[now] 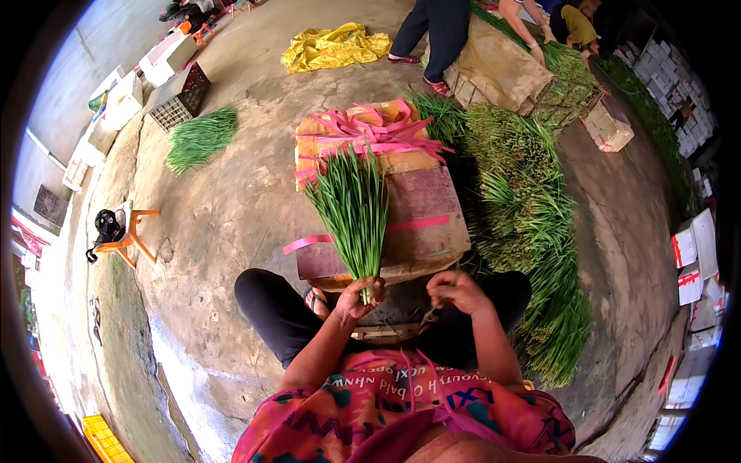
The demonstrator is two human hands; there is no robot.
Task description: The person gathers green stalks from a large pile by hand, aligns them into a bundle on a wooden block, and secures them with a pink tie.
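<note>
My left hand (359, 298) grips a bunch of long green chives (356, 214) by the pale stem ends. The leaves fan away from me over a low, board-topped work stand (425, 194). A single pink strip (418, 223) lies across the stand under the bunch, its left end (307, 242) sticking out past the edge. My right hand (460, 292) hovers over the stand's near right corner, apart from the bunch. Its fingers are curled in; whether they pinch something small is unclear. Many loose pink strips (370, 130) are heaped on the yellow-brown far part of the stand.
A long pile of chives (515, 197) lies along my right. Left stand an orange stool (130, 231) with a black item, a small chive heap (202, 138) and a dark crate (180, 95). A yellow sack (336, 47) lies ahead. People (431, 35) work at the far right.
</note>
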